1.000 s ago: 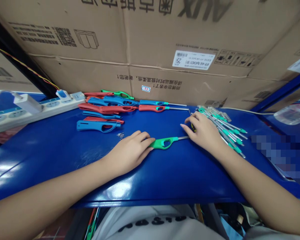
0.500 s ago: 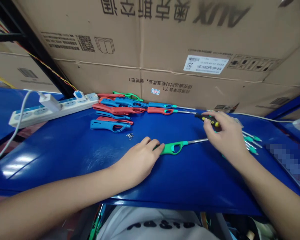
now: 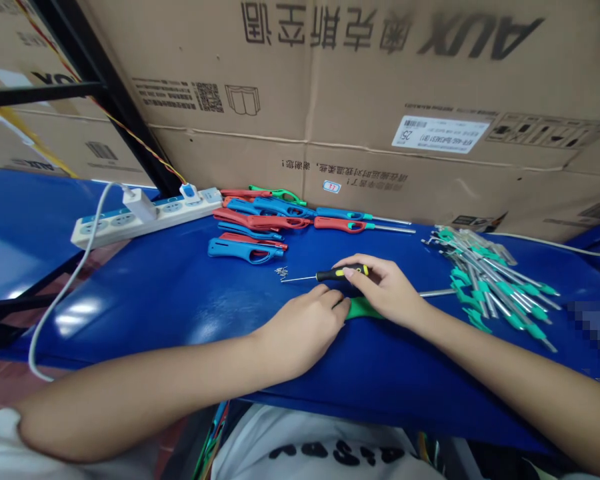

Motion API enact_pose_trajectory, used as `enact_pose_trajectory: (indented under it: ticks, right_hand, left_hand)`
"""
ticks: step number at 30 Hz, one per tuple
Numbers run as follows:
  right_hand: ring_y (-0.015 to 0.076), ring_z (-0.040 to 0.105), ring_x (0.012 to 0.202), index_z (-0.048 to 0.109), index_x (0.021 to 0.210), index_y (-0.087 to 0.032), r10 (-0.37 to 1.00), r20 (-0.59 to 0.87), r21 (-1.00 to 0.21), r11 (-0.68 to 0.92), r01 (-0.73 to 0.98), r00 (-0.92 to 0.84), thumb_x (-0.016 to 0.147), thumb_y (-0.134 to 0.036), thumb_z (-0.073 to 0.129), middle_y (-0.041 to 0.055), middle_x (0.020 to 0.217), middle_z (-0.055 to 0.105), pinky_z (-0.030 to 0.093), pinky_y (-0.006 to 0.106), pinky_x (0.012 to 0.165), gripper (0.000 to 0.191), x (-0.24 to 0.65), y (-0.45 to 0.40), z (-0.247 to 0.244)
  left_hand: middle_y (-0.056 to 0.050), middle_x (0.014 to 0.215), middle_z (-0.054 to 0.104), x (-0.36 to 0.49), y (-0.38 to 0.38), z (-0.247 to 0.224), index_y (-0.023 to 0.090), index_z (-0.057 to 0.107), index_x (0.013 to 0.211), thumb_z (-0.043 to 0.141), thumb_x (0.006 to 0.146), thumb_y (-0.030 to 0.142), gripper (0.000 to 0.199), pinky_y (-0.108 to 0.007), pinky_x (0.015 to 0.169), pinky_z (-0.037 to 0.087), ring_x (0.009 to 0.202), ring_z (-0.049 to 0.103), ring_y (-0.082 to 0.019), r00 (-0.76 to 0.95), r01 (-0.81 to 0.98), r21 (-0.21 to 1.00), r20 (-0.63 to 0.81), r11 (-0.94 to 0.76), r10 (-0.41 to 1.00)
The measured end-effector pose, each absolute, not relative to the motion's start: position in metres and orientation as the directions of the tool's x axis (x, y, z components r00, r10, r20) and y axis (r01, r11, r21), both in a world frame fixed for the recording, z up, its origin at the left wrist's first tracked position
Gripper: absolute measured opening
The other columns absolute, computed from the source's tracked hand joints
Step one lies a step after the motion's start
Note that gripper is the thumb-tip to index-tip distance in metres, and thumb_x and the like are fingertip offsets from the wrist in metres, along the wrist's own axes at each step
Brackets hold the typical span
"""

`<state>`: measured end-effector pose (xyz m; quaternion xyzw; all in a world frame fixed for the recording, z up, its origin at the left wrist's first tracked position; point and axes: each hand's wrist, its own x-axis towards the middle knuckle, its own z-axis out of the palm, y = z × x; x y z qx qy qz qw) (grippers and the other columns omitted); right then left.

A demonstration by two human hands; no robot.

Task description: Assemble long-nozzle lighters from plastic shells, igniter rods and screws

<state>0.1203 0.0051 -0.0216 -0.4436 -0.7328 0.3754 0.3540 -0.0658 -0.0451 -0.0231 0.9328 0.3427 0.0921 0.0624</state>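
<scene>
My left hand point(image 3: 305, 330) is closed on the handle of a green lighter point(image 3: 363, 309), whose metal tube points right and is partly hidden by my right hand. A black and yellow screwdriver point(image 3: 330, 274) is held in my right hand point(image 3: 387, 287), its shaft pointing left. The screwdriver's tip lies beside a small pile of screws point(image 3: 281, 272). Behind are red, blue and green handle shells point(image 3: 260, 222), along with a blue lighter point(image 3: 343, 214) and a red lighter point(image 3: 340, 225) with metal tubes.
Metal tubes with teal parts point(image 3: 500, 283) are heaped at the right of the blue table point(image 3: 180, 307). A white power strip point(image 3: 155, 219) with plugs and cables lies back left. A large cardboard box point(image 3: 350, 87) stands behind the table.
My right hand has moved left with the screwdriver, from near the lighter's tube end to the screws. My left hand still holds the green lighter. The camera view has shifted.
</scene>
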Motion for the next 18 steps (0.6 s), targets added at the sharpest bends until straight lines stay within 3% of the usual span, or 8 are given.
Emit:
enact_pose_trajectory:
  ticks: [5, 9, 12, 15, 18]
  right_hand:
    - [0.0226, 0.067, 0.089, 0.074, 0.097, -0.023, 0.923, 0.203, -0.869, 0.324, 0.374, -0.326, 0.087, -0.038, 0.061, 0.0055, 0.099, 0.076, 0.051, 0.038, 0.081, 0.021, 0.118, 0.004, -0.023]
    - [0.0169, 0.058, 0.066, 0.076, 0.096, -0.023, 0.957, 0.145, -0.916, 0.226, 0.333, -0.251, 0.086, -0.037, 0.064, 0.0016, 0.075, 0.069, 0.045, 0.031, 0.061, 0.021, 0.123, -0.001, -0.017]
    - [0.0129, 0.045, 0.053, 0.076, 0.097, -0.023, 0.990, 0.083, -0.984, 0.100, 0.146, -0.114, 0.084, -0.039, 0.067, -0.0024, 0.059, 0.055, 0.033, 0.027, 0.050, 0.022, 0.130, -0.006, -0.011]
    - [0.0118, 0.043, 0.054, 0.074, 0.085, -0.023, 0.998, 0.047, -0.992, 0.050, -0.118, 0.030, 0.082, -0.037, 0.071, -0.0016, 0.063, 0.052, 0.032, 0.027, 0.048, 0.015, 0.139, -0.006, -0.004]
    - [0.0104, 0.038, 0.051, 0.070, 0.078, -0.023, 0.994, 0.060, -0.971, 0.079, -0.225, 0.091, 0.084, -0.037, 0.068, -0.0016, 0.067, 0.044, 0.028, 0.027, 0.044, 0.016, 0.152, 0.001, 0.000]
  left_hand:
    - [-0.013, 0.111, 0.068, -0.067, -0.044, -0.025, 0.011, 0.063, 0.121, 0.048, 0.099, 0.014, 0.026, -0.042, 0.090, 0.056, 0.105, 0.063, -0.029, 0.745, 0.626, 0.170, 0.159, -0.761, 0.648]
    - [-0.011, 0.110, 0.070, -0.067, -0.042, -0.025, 0.012, 0.064, 0.118, 0.052, 0.100, 0.017, 0.022, -0.040, 0.089, 0.057, 0.102, 0.065, -0.027, 0.735, 0.621, 0.223, 0.167, -0.751, 0.657]
    - [-0.012, 0.114, 0.070, -0.067, -0.039, -0.028, 0.013, 0.065, 0.118, 0.055, 0.100, 0.021, 0.022, -0.042, 0.089, 0.058, 0.106, 0.066, -0.028, 0.727, 0.604, 0.291, 0.178, -0.741, 0.663]
    - [-0.012, 0.116, 0.071, -0.068, -0.032, -0.033, 0.012, 0.065, 0.122, 0.057, 0.100, 0.022, 0.025, -0.041, 0.094, 0.057, 0.109, 0.066, -0.026, 0.728, 0.548, 0.365, 0.234, -0.752, 0.644]
    - [-0.012, 0.117, 0.072, -0.068, -0.022, -0.041, 0.012, 0.066, 0.124, 0.062, 0.097, 0.022, 0.028, -0.038, 0.099, 0.055, 0.111, 0.067, -0.024, 0.705, 0.470, 0.444, 0.331, -0.763, 0.627]
